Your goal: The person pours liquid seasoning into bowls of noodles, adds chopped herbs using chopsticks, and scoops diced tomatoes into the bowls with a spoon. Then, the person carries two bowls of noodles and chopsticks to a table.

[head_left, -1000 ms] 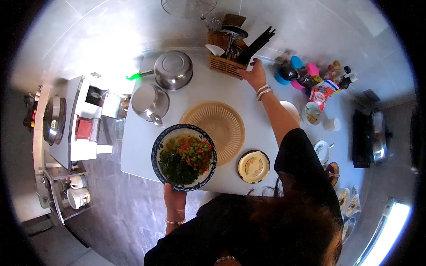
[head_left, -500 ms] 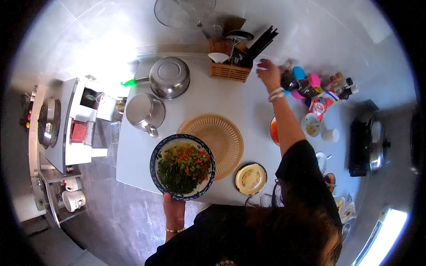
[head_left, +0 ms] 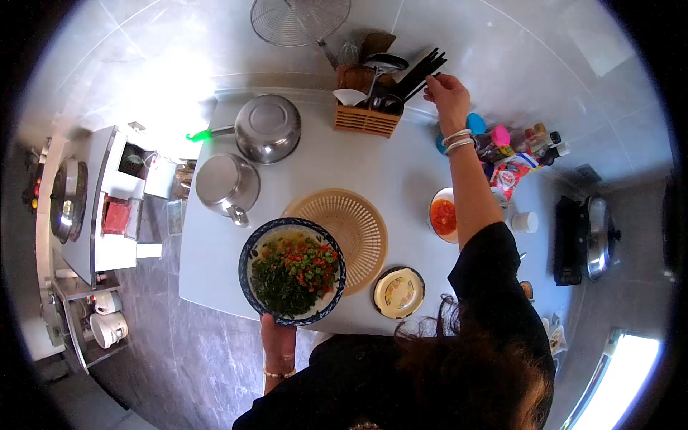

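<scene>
My left hand (head_left: 278, 340) grips the near rim of a blue-edged bowl (head_left: 256, 236), thumb over the edge and the other fingers hidden beneath. Chopped dark greens (head_left: 281, 287) and diced red and green pieces (head_left: 308, 259) fill the bowl, which is held over the left part of a beige plastic basket (head_left: 369, 247). At the back, my right hand (head_left: 449, 100) pinches the end of a black chopstick. Other black chopsticks (head_left: 423, 72) lean out of a woven utensil holder (head_left: 364, 120) beside it.
Two steel pots, one upside down (head_left: 269, 127) and one beside it (head_left: 223, 183), stand at the back left. A yellow plate (head_left: 398, 292) lies near the front edge. Right are a bowl of red food (head_left: 443, 216), a white cup (head_left: 525, 222) and seasoning jars (head_left: 499, 136).
My right hand has moved up toward the chopsticks, and its fingers have closed on one. The bowl in my left hand stays nearly in place. More of the red food shows.
</scene>
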### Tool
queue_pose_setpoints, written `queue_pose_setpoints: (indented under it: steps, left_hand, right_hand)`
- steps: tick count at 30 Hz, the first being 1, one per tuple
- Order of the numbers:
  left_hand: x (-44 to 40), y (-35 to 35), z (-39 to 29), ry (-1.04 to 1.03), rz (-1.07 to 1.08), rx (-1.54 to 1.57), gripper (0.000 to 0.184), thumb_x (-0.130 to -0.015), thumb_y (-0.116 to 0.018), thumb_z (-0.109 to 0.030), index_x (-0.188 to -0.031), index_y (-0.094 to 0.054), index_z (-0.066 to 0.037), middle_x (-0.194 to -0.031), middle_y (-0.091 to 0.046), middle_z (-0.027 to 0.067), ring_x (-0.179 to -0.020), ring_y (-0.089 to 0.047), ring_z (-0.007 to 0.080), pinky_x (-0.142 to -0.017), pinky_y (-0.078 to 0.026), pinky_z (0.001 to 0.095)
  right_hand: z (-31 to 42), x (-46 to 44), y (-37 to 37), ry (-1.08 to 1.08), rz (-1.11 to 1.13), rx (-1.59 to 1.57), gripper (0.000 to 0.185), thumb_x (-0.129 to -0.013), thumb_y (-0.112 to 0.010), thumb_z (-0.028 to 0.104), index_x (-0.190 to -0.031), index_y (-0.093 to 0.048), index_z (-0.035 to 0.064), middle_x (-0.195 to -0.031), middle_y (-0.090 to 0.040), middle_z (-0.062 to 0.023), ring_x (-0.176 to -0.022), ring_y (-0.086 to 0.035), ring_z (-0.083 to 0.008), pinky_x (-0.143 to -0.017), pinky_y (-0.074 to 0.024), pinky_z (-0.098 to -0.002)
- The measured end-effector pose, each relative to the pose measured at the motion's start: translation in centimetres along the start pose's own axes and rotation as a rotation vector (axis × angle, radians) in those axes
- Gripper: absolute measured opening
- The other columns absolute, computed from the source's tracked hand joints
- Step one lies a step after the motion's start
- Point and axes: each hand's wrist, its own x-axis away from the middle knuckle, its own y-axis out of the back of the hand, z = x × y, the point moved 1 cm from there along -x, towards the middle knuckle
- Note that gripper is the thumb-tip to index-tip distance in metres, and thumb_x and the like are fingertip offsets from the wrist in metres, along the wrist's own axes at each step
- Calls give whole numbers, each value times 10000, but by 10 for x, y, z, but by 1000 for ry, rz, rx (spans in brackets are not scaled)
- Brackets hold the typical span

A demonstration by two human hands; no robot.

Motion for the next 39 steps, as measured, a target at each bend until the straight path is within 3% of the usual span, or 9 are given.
queue_pose_setpoints:
  steps: [8, 16, 19, 22, 25, 28, 31, 34, 39]
  left_hand:
    - [-2, 6, 0, 42, -51, -4, 623, -731, -649, -263, -1252, -347, -102, -1245, -422, 71, -1121, -424, 248, -911, -385, 411]
    - [-6, 13, 2, 25, -40, 5, 543, -763, -607, -252, -1225, -398, -56, -1225, -453, 110, -1113, -437, 265, -938, -357, 439]
    - [-9, 7, 1, 21, -22, 2, 543, -767, -601, -248, -1229, -391, -55, -1234, -444, 110, -1113, -436, 265, -936, -357, 440]
    - [-10, 0, -1, 37, -27, -1, 582, -747, -628, -257, -1240, -370, -85, -1237, -436, 79, -1112, -435, 251, -924, -370, 417]
    - [-12, -1, -2, 50, -32, -7, 610, -736, -642, -267, -1248, -357, -100, -1239, -433, 63, -1114, -432, 240, -924, -370, 405]
    - [-14, -5, -4, 54, -22, -20, 613, -736, -642, -275, -1249, -356, -100, -1239, -432, 63, -1119, -426, 236, -926, -367, 404]
    - [-14, -6, -4, 53, -56, -32, 596, -743, -630, -268, -1246, -359, -99, -1236, -434, 65, -1120, -425, 237, -920, -372, 407]
    - [-16, -9, -4, 34, -41, -52, 575, -762, -602, -279, -1242, -370, -64, -1238, -434, 99, -1124, -423, 254, -942, -348, 422]
    - [-17, -11, -5, 31, -29, -77, 579, -765, -596, -294, -1241, -375, -48, -1237, -438, 113, -1128, -419, 262, -952, -334, 430]
  right_hand:
    - [-6, -7, -6, 98, -70, 203, 221, -708, -654, 169, -764, -573, -29, -590, -577, -63, -498, -546, -116, -448, -428, -248]
    - [7, 2, -1, 43, 42, 173, 200, -695, -666, 161, -766, -576, -2, -576, -564, -39, -519, -522, -98, -473, -409, -238]
    - [12, 8, 0, 119, 225, 130, 183, -705, -643, 91, -817, -557, -24, -652, -581, -59, -594, -557, -113, -513, -452, -243]
    - [15, 16, 3, 63, 316, -118, 188, -779, -545, 2, -962, -517, -28, -812, -580, -70, -747, -584, -158, -675, -505, -267]
    - [10, 12, 11, -35, 170, -210, 242, -784, -507, -32, -1026, -498, -42, -872, -579, -95, -771, -592, -183, -714, -510, -285]
    - [-1, -3, 11, 27, 112, -183, 295, -785, -525, -16, -1076, -482, -40, -901, -580, -109, -762, -591, -181, -725, -509, -287]
    - [-10, -14, 8, 15, 187, -351, 254, -787, -535, -4, -1039, -519, -27, -887, -592, -92, -742, -588, -166, -693, -508, -275]
    - [1, -12, 2, -87, 173, -198, 209, -781, -543, 1, -989, -559, -10, -837, -598, -58, -725, -581, -147, -661, -498, -253]
    - [-20, -29, 9, 3, 165, -182, 164, -766, -560, 11, -928, -582, -6, -791, -595, -41, -687, -568, -123, -616, -483, -227]
